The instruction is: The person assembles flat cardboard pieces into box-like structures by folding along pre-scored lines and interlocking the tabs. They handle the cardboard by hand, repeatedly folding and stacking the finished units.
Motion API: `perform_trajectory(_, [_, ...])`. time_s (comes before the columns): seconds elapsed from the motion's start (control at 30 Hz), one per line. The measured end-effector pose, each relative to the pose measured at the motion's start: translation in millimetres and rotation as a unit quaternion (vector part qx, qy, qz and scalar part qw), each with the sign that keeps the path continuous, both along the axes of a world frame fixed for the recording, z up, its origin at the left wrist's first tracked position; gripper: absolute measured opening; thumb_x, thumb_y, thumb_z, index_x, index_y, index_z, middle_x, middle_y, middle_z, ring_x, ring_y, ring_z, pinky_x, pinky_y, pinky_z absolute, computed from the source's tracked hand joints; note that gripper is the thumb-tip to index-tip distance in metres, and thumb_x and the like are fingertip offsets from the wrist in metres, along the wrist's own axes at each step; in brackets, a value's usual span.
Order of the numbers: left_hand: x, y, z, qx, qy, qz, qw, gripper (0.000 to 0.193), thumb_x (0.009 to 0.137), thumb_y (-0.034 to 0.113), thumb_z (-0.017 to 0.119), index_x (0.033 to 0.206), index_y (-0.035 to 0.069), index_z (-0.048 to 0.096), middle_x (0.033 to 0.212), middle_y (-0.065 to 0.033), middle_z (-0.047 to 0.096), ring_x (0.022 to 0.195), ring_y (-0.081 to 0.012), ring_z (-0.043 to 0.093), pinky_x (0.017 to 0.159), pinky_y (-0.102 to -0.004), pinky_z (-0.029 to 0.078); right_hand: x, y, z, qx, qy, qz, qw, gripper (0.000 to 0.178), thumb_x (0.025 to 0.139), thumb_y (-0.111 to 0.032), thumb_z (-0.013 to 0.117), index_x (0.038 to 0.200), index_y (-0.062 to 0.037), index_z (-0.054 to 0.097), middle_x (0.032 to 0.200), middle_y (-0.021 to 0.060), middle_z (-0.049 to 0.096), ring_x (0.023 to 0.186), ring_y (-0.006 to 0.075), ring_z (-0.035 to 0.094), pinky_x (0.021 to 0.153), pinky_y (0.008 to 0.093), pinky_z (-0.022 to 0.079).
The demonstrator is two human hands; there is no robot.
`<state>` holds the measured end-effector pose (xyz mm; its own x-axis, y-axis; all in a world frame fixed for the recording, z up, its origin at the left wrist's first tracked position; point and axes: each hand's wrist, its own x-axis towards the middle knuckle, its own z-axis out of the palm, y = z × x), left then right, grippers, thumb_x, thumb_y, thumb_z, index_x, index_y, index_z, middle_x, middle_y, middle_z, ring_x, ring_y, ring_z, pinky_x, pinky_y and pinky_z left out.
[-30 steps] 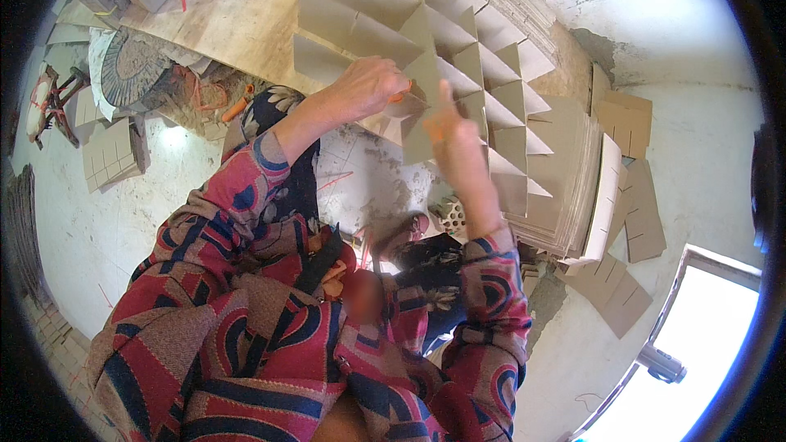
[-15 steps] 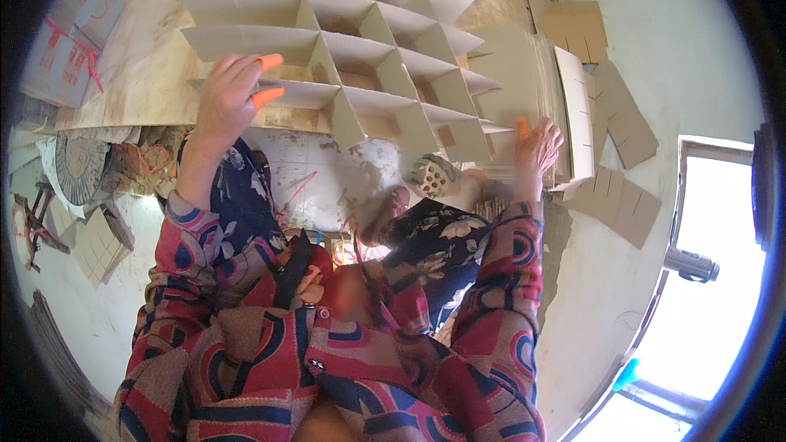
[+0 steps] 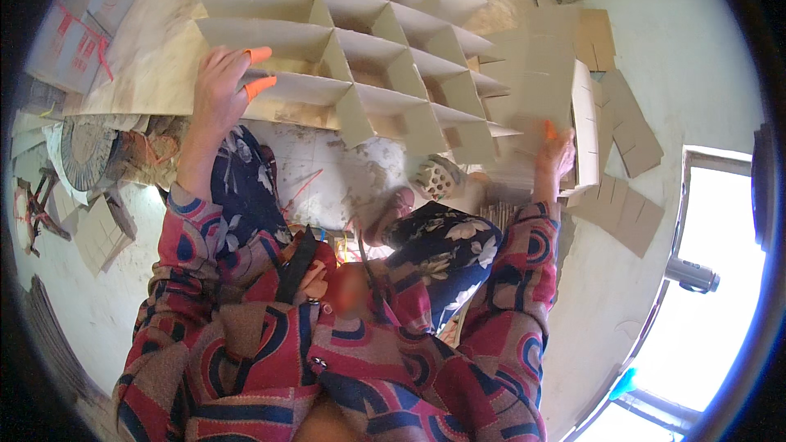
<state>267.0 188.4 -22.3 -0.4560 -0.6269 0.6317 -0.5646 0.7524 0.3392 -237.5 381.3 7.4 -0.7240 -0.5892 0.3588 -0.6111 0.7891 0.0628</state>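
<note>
A grid of interlocked grey-brown cardboard dividers (image 3: 372, 53) stands on the wooden table in front of me, its upright strips forming several square cells. My left hand (image 3: 221, 86) is at the grid's near left end. Its thumb and forefinger wear orange finger covers and are spread apart beside the end of the nearest long strip. On the right, my right hand (image 3: 557, 151) is closed at the lower edge of a slotted cardboard sheet (image 3: 540, 65), an orange cover on its thumb. The sheet is motion-blurred and lies over the stack beside the grid.
A cardboard stack (image 3: 584, 127) stands at the right, with loose slotted sheets (image 3: 630, 127) against the wall. Printed cartons (image 3: 70, 49) sit at the far left of the table (image 3: 147, 49). Below its edge are a perforated block (image 3: 438, 178) and my patterned trouser legs.
My right hand has moved right, and the cardboard sheet has shifted with it. My left hand has drawn slightly left and up. The grid appears a little farther right in view.
</note>
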Motion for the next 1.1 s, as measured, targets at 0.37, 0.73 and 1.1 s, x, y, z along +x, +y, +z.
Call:
perform_trajectory(0.37, [24.9,-11.7,-30.6,0.039,0.061,-0.013,0.997,0.022,0.066,0.021,0.074,0.082,0.009,0.065,0.075,-0.0012,0.063,0.075,-0.021,0.056,0.08,-0.0368,0.037,247.9,-79.7,81.9,-0.215,-0.146,0.464,0.847,0.057,0.081,-0.001,0.065,0.133,-0.0048,0.045,0.128,0.017,0.053,0.111,0.0174,0.056,0.09,0.031,0.047])
perform_trajectory(0.73, [22.0,-9.8,-39.0,0.1,0.113,-0.018,0.988,0.014,0.069,0.015,0.073,0.076,0.007,0.063,0.068,-0.0014,0.059,0.074,-0.0196,0.053,0.084,-0.0356,0.035,324.4,-123.2,60.0,-0.104,-0.317,0.452,0.827,0.056,0.079,0.001,0.067,0.131,-0.002,0.046,0.112,0.0205,0.061,0.072,0.0117,0.061,0.063,0.0269,0.05])
perform_trajectory(1.1, [20.1,-14.3,-42.0,0.093,0.107,-0.006,0.99,0.01,0.071,0.016,0.071,0.079,0.012,0.066,0.068,0.0002,0.056,0.074,-0.0182,0.05,0.081,-0.0331,0.034,339.5,-136.7,53.9,-0.098,-0.29,0.52,0.797,0.054,0.081,0.002,0.062,0.132,-0.0001,0.043,0.096,0.0245,0.06,0.067,0.023,0.062,0.062,0.0289,0.049])
